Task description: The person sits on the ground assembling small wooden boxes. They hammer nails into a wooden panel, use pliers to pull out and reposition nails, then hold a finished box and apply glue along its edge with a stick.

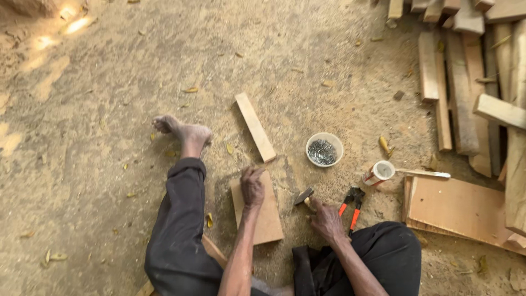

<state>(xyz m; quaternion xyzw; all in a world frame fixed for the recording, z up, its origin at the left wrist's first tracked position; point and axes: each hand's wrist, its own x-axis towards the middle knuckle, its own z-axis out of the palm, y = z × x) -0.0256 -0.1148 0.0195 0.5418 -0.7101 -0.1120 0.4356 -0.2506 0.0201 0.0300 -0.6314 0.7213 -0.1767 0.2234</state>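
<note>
— What did the left hand [252, 186] do?
— Its grip lay curled on the plywood piece [257, 211] beneath it.
— And the right hand [325, 219]?
— Its grip was closed around the hammer [304, 196], head just beside the plywood.

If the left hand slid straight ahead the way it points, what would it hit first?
Probably the wood strip lying just beyond the board that the left hand rests on; depth is hard to judge.
</note>
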